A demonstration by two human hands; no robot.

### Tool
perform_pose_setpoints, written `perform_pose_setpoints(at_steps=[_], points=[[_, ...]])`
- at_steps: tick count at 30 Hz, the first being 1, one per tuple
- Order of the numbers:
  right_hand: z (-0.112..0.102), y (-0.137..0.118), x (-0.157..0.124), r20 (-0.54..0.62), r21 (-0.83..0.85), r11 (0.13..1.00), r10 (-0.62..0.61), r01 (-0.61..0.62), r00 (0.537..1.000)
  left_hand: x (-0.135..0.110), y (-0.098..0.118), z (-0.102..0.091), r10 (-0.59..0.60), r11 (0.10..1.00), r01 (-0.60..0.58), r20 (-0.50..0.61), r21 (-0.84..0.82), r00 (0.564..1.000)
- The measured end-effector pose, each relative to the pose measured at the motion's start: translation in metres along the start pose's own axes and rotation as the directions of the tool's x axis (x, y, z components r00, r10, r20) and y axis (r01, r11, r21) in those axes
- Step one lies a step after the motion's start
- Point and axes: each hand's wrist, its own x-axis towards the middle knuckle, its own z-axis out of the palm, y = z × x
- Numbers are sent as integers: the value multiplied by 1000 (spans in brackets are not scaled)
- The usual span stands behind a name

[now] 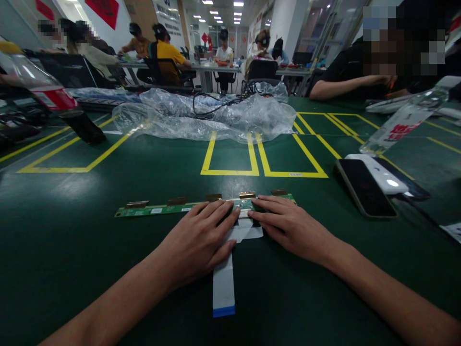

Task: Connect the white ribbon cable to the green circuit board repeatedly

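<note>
A long narrow green circuit board (169, 210) lies flat on the table, with brown tabs along its far edge. A white flat ribbon cable (224, 281) with a blue end runs from the board's connector area toward me. My left hand (203, 235) lies over the board and cable, its fingers stretched out and the thumb over the cable. My right hand (291, 226) rests its spread fingertips on the board's right part, beside the connector. Part of the board and cable is hidden under my fingers. White tape-like flaps (252, 233) stick out between the hands.
Clear plastic wrap (216, 115) with black cables lies across the far side. A cola bottle (68, 105) stands left. At right are a phone (365, 187), a white device (382, 173) and a water bottle (406, 120). A person sits at right; others work behind. Yellow tape (230, 172) marks the table.
</note>
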Motion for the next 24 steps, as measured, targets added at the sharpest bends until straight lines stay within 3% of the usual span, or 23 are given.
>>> perform_pose_setpoints(at_steps=[10,17,24], points=[[-8,-5,-1,57,48,998,-43,40,997,-1,-1,4,15,1000,-15,-17,-15,1000],[-10,-7,0,90,67,997,-36,30,995,-10,-16,-3,107,985,-104,15,-138,994],[-11,-7,0,56,86,996,-40,36,998,-9,-17,-6,104,978,-107,-29,-178,994]])
